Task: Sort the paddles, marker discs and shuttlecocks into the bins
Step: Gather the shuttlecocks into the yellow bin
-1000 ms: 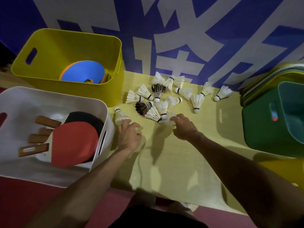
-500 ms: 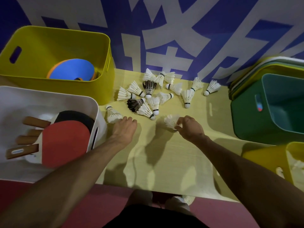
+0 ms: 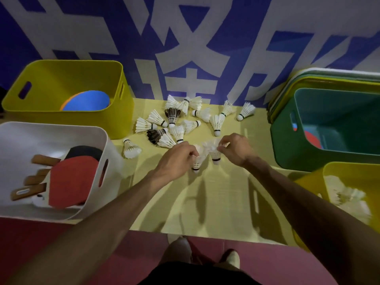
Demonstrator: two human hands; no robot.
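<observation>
Right now the left hand [image 3: 176, 159] pinches one white shuttlecock [image 3: 197, 162] and the right hand [image 3: 236, 150] pinches a second shuttlecock [image 3: 214, 154], side by side over the yellow table [image 3: 226, 202], with the loose pile [image 3: 176, 124] just behind, paddles [image 3: 74, 182] in the white bin [image 3: 61, 128] and marker discs [image 3: 88, 101] in the yellow bin [image 3: 61, 120].

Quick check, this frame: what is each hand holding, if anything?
Left hand: grip closed on a white shuttlecock, cork end down.
Right hand: grip closed on a second white shuttlecock, by its feathers.
</observation>
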